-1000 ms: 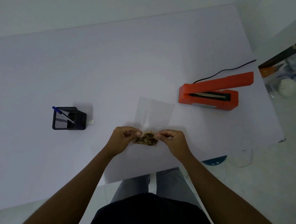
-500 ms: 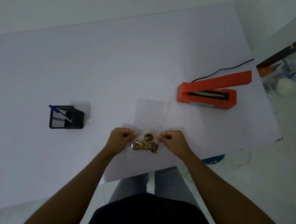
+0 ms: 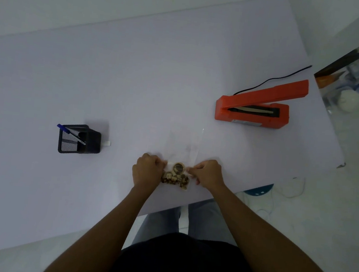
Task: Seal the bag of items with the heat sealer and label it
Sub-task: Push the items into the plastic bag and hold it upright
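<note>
A clear plastic bag [image 3: 184,146] lies on the white table [image 3: 136,77] near its front edge, with small brown items [image 3: 175,177] bunched at its near end. My left hand [image 3: 148,170] pinches the bag's left side and my right hand [image 3: 207,173] pinches its right side, just above the items. The bag's open end points away from me. An orange heat sealer [image 3: 253,109] stands at the right with its arm raised; its black cord [image 3: 274,79] runs off the back right.
A black mesh pen holder [image 3: 79,139] with a blue-capped pen [image 3: 70,133] sits at the left, a small white label [image 3: 107,143] lying beside it. The table's right edge is close to the sealer; clutter lies on the floor beyond.
Both hands have drawn the bag a little nearer to me and pulled its sides apart; the items have slid down to the near end.
</note>
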The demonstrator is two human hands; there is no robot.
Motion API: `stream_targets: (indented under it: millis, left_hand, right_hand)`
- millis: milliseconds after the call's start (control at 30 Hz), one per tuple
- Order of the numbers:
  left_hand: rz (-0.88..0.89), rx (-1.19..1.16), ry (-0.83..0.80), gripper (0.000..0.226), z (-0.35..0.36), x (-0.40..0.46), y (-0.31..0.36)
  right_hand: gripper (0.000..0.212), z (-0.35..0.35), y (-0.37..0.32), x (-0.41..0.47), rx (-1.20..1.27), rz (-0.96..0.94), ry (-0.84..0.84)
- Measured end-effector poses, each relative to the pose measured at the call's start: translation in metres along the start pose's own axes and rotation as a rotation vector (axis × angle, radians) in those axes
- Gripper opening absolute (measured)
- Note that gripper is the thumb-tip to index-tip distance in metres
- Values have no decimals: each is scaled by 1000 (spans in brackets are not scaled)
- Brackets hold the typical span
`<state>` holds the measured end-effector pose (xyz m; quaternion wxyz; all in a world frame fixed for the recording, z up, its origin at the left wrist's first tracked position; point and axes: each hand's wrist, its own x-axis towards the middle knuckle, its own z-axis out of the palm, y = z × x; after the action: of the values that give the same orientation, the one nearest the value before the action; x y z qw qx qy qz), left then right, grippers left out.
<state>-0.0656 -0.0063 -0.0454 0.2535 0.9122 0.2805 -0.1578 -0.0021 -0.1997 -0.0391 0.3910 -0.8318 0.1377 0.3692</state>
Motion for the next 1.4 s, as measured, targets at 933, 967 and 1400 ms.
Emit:
stream_targets:
  millis: [933,967,1400]
  left_hand:
    - [502,375,-63,64,24,-40,25]
    - [496,385,-67,67,23,-41,24]
    - [392,392,-123,87,26,-44,28]
  right_hand:
    - [39,-12,12,5,208,-80,42]
    - [38,-14,10,6,247,-112,52]
    - [38,0,-30,24,560,-203,-392]
